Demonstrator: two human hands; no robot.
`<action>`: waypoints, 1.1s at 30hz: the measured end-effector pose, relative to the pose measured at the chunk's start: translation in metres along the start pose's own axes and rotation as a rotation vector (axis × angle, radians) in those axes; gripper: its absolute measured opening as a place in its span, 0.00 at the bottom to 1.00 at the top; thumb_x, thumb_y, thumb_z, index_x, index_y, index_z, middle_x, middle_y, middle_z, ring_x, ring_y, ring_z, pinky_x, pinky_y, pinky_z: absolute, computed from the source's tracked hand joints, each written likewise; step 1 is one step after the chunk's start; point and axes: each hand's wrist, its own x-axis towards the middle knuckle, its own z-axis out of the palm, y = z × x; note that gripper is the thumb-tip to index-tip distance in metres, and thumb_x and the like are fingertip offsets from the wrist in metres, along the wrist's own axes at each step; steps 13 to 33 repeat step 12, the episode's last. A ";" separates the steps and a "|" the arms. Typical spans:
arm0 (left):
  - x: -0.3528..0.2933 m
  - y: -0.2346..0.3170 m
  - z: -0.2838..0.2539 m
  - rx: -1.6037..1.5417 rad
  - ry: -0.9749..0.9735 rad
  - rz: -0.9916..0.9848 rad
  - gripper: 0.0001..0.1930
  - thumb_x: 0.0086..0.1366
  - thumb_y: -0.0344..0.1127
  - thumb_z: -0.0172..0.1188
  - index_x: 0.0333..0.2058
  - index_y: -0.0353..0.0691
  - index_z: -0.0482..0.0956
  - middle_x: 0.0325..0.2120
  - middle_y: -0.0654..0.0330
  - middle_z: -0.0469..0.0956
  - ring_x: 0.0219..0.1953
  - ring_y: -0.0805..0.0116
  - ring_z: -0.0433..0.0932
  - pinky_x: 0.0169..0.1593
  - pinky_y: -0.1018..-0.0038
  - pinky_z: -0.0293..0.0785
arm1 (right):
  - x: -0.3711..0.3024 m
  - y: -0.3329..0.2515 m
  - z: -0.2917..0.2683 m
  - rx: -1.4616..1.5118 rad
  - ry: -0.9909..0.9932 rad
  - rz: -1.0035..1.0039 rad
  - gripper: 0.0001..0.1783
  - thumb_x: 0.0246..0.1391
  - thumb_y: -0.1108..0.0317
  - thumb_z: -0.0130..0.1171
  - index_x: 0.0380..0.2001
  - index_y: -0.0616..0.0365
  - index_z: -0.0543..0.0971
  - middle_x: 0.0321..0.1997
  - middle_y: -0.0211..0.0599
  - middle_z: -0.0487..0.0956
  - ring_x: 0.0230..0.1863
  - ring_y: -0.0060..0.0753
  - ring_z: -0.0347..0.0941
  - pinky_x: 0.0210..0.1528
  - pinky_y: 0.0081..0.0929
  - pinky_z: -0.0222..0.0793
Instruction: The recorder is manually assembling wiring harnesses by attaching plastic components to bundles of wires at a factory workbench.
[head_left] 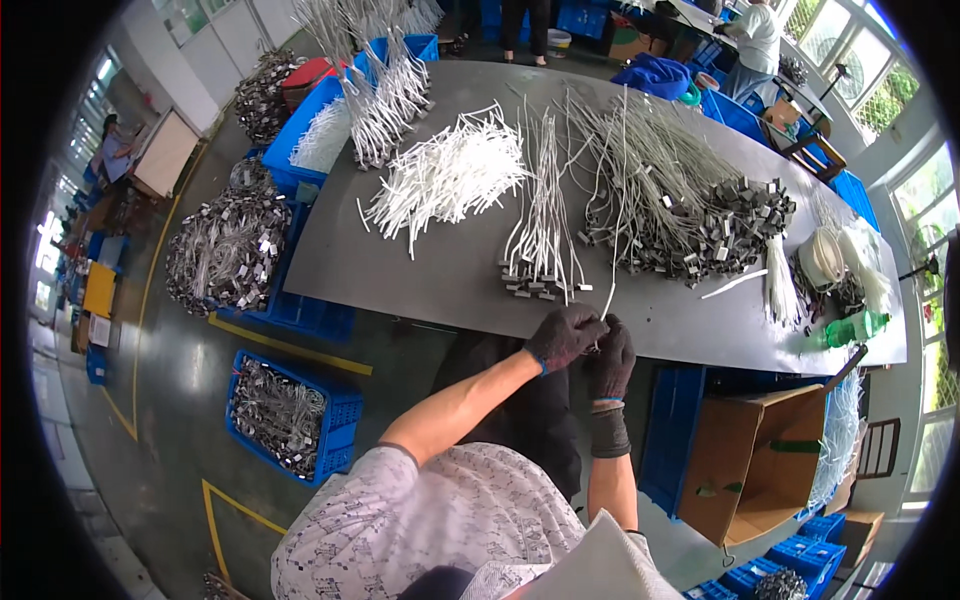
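At the table's near edge my gloved left hand [567, 338] and gloved right hand [609, 362] meet, fingers pinched together. From between their fingertips rises a thin wire [613, 262] with a white sleeve on its lower part, running up over the table. The wire's lower end is hidden by the gloves. Just beyond my left hand lies a bundle of sleeved wires [543, 225], its dark blocky ends toward me. A heap of loose white sleeves [450, 172] is to its left. To its right spreads a big pile of wires with grey blocky ends [715, 225].
The grey table [345, 255] has a tied white bundle [780, 285] and a green bottle [852, 329] at its right. Blue crates [340, 425] with wires stand on the floor at left. A cardboard box [722, 465] sits under the right side. People work farther off.
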 end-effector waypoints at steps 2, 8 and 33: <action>-0.006 -0.001 -0.003 0.009 0.047 -0.032 0.10 0.68 0.36 0.61 0.34 0.33 0.81 0.26 0.58 0.80 0.30 0.76 0.75 0.35 0.72 0.73 | 0.011 -0.005 0.010 -0.120 -0.018 -0.058 0.25 0.54 0.76 0.61 0.56 0.65 0.71 0.42 0.53 0.78 0.38 0.52 0.79 0.42 0.39 0.75; -0.005 -0.003 -0.023 0.073 0.139 -0.078 0.10 0.69 0.35 0.61 0.35 0.32 0.80 0.27 0.53 0.79 0.28 0.74 0.74 0.35 0.70 0.72 | 0.035 0.015 0.034 -0.295 -0.054 -0.381 0.28 0.49 0.79 0.59 0.57 0.62 0.70 0.43 0.51 0.78 0.41 0.49 0.78 0.42 0.39 0.75; 0.013 -0.018 -0.051 0.163 0.076 -0.063 0.13 0.68 0.40 0.63 0.37 0.32 0.81 0.26 0.51 0.79 0.28 0.73 0.73 0.35 0.68 0.72 | 0.056 0.013 0.042 -0.192 -0.203 -0.120 0.31 0.49 0.77 0.61 0.58 0.60 0.70 0.46 0.52 0.79 0.45 0.48 0.78 0.46 0.42 0.74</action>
